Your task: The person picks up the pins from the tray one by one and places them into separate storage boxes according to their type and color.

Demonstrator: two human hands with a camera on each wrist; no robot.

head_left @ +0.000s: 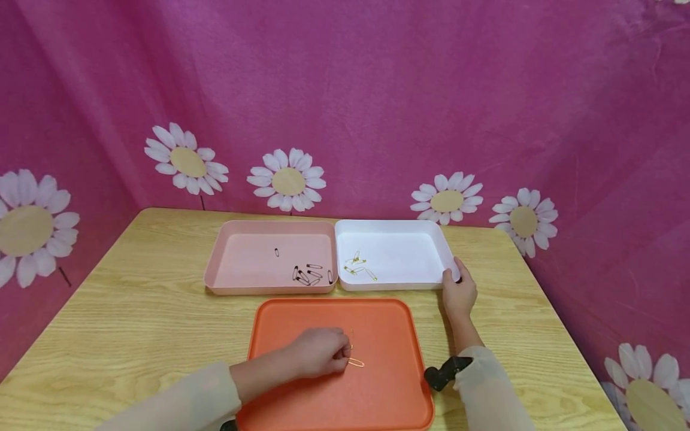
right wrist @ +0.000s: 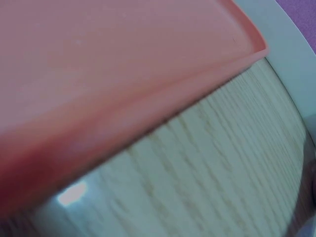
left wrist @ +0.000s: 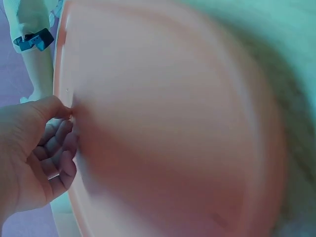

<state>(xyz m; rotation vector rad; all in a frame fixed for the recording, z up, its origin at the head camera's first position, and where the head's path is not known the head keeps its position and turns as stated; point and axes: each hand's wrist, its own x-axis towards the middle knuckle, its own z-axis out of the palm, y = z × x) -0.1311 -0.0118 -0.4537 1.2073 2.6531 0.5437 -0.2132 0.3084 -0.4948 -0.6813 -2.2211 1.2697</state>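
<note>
My left hand (head_left: 321,352) is low over the orange tray (head_left: 383,395), thumb and forefinger pinched together at a gold safety pin (head_left: 356,362). Part of that pin shows past the fingertips; another thin gold piece (head_left: 352,346) is just beyond them. In the left wrist view the fingers (left wrist: 63,129) are curled, and the pin is too small to make out. My right hand (head_left: 460,293) grips the front right corner of the white tray (head_left: 396,285). Several gold safety pins (head_left: 357,270) lie in that tray's left part.
A pink tray (head_left: 269,290) touches the white one on its left and holds several black safety pins (head_left: 308,275), mostly toward its front right. All the trays stand on a wooden table (head_left: 162,335). A pink flowered cloth (head_left: 366,108) hangs behind it.
</note>
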